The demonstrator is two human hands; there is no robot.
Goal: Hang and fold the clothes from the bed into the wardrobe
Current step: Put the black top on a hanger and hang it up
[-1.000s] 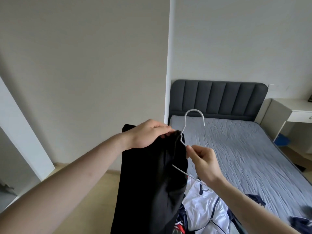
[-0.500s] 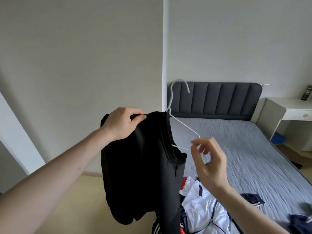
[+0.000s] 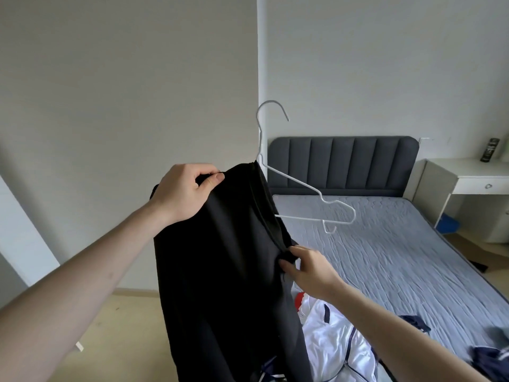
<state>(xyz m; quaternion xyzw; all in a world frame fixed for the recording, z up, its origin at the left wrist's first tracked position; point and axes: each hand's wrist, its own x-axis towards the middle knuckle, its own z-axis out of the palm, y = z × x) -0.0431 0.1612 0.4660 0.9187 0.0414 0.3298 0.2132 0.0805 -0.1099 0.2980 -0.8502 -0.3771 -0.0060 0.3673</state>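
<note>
A black garment hangs in front of me, half on a white wire hanger. The hanger's left arm is inside the garment; its right arm and hook stick out bare. My left hand pinches the garment's top left shoulder and holds it up. My right hand grips the garment's collar edge lower down on the right, below the hanger's bare arm. On the grey bed, a white and navy jacket lies at the near edge. The wardrobe is out of view.
The bed's dark padded headboard stands against the back wall. A white desk with a drawer stands right of the bed. More dark clothes lie at the bed's near right. Wooden floor stretches below left.
My left hand has lifted the garment higher. My right hand let go of the hanger, dropped down and took hold of the garment's collar edge. The hanger's right arm now sticks out bare.
</note>
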